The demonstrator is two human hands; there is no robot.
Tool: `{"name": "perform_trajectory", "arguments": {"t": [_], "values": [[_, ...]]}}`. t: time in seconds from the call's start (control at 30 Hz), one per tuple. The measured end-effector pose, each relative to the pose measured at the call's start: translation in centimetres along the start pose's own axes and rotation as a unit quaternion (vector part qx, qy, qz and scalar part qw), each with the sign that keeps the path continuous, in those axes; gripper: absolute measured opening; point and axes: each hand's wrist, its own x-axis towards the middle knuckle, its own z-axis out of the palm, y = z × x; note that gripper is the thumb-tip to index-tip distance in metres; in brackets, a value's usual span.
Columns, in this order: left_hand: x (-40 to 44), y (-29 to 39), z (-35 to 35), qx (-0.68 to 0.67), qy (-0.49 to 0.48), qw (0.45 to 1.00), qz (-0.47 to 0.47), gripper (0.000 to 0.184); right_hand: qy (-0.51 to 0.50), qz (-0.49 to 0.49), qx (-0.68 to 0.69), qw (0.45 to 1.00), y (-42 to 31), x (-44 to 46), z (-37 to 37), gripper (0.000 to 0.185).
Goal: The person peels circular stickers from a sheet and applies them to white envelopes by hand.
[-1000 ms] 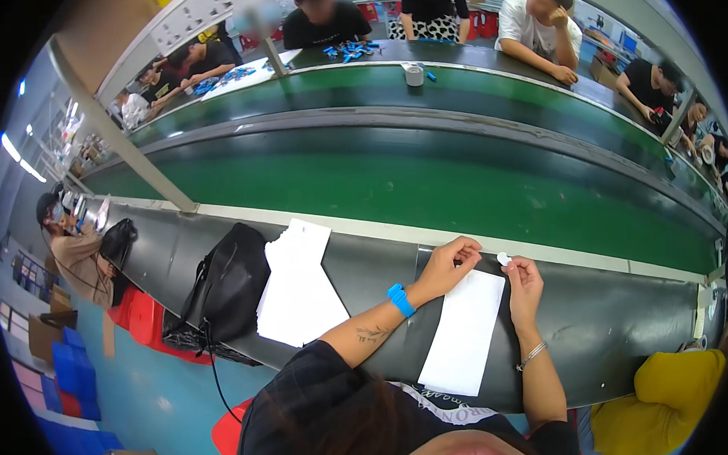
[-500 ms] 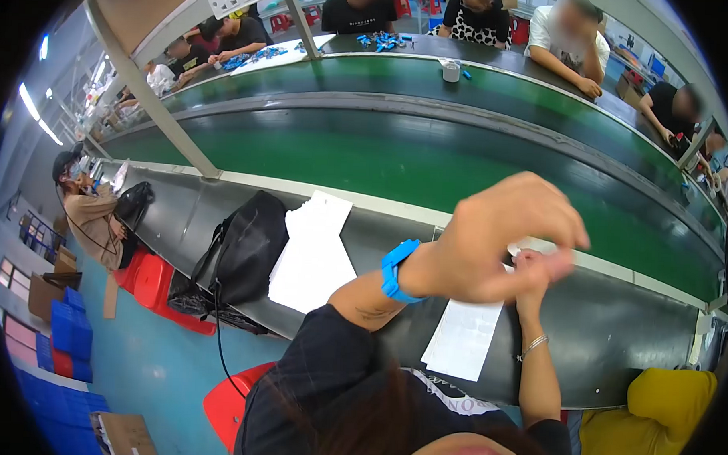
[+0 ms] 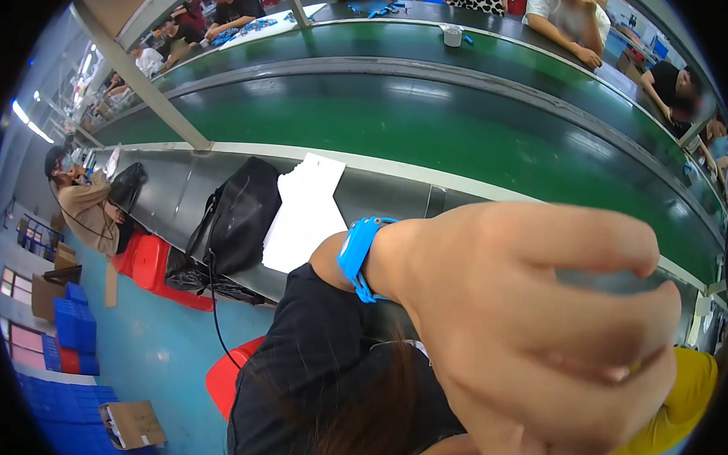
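My left hand, with a blue wristwatch on its wrist, is raised close to the camera and fills the right half of the head view. Its fingers are curled inward, and a fingertip with a pale spot shows between them. What they close around, if anything, is hidden. My right hand is mostly covered by the left one; some skin below may belong to it, but its fingers cannot be made out. Left of my left wrist, white paper sheets lie on the dark bench.
A black bag lies beside the paper. Beyond the bench runs a green conveyor belt. Across it, several people sit near blue parts and a white cup. Red stools stand left; yellow clothing shows at right.
My left hand has come much closer to the camera and down, now covering my right hand and the second paper stack. The view has tilted downward slightly.
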Motion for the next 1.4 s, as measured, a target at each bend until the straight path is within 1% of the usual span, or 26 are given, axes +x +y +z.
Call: {"name": "perform_trajectory", "arguments": {"t": [0.03,0.13,0.17,0.2,0.23,0.3,0.33,0.4,0.47,0.5,0.53,0.6,0.63,0.73,0.87,0.93,1.13,1.23,1.4], "values": [[-0.1,0.3,0.3,-0.002,0.019,1.000,-0.004,0.018,-0.002,-0.008,-0.017,1.000,0.0,-0.1,-0.3,0.044],[-1.0,-0.3,0.7,0.024,0.095,0.995,0.014,0.019,-0.009,-0.079,-0.014,0.997,0.1,0.0,-0.6,0.023],[-1.6,-1.4,0.8,0.049,0.108,0.992,0.053,0.019,-0.010,-0.105,-0.011,0.994,-1.4,0.1,0.2,0.017],[-2.5,-2.1,0.4,0.055,0.081,0.993,0.061,0.020,0.023,-0.124,-0.152,0.980,-3.2,-0.6,0.4,0.023],[-3.5,-2.8,0.0,0.061,0.054,0.994,0.070,0.022,0.032,-0.140,-0.232,0.962,-4.9,-0.8,0.4,0.022],[-6.0,-3.3,-0.8,0.049,-0.068,0.996,-0.024,0.021,0.022,-0.158,-0.268,0.950,-5.5,-1.0,0.6,0.021],[-7.4,-3.4,-0.8,0.049,-0.122,0.987,-0.096,0.019,0.012,-0.155,-0.264,0.952,-5.1,-0.9,0.5,0.021],[-10.9,-5.0,-0.2,0.066,-0.119,0.976,-0.167,0.014,-0.014,-0.110,-0.214,0.971,-3.9,-0.7,0.1,0.019],[-15.2,-6.8,0.3,0.031,-0.095,0.946,-0.310,0.012,-0.029,-0.045,-0.094,0.994,-3.5,-0.6,0.0,0.018],[-17.1,-7.5,0.5,0.012,-0.080,0.922,-0.379,0.011,0.000,-0.016,0.020,1.000,-3.6,-0.8,0.7,0.013],[-18.6,-8.1,0.6,-0.018,-0.032,0.899,-0.436,0.011,-0.005,-0.005,0.017,1.000,-3.3,-0.6,0.7,0.012],[-21.3,-9.3,0.8,-0.081,0.063,0.836,-0.540,0.010,-0.011,0.015,0.010,1.000,-2.7,-0.4,0.3,0.010],[-22.9,-10.1,0.8,-0.080,0.083,0.822,-0.557,0.012,-0.005,0.016,-0.001,1.000,-2.7,-0.4,0.3,0.013],[-25.1,-10.8,0.4,-0.067,0.088,0.801,-0.588,0.012,-0.002,0.015,0.008,1.000,-2.9,-0.5,0.5,0.012],[-27.0,-10.7,0.3,-0.051,0.060,0.787,-0.612,0.013,-0.005,0.014,0.000,1.000,-2.7,-0.5,0.5,0.009],[-27.6,-10.5,0.5,-0.026,0.041,0.793,-0.607,0.012,-0.010,0.011,-0.014,1.000,-2.5,-0.5,0.4,0.009],[-27.9,-10.4,0.7,-0.003,0.014,0.812,-0.584,0.012,-0.003,0.028,0.042,0.999,-2.8,-0.7,0.6,0.009],[-28.0,-10.2,0.7,0.000,0.006,0.817,-0.577,0.011,-0.003,0.032,0.057,0.998,-2.8,-0.8,0.6,0.008],[-28.0,-10.1,0.7,-0.001,0.010,0.830,-0.558,0.010,-0.004,0.013,0.042,0.999,-2.4,-0.8,0.6,0.008]]}}
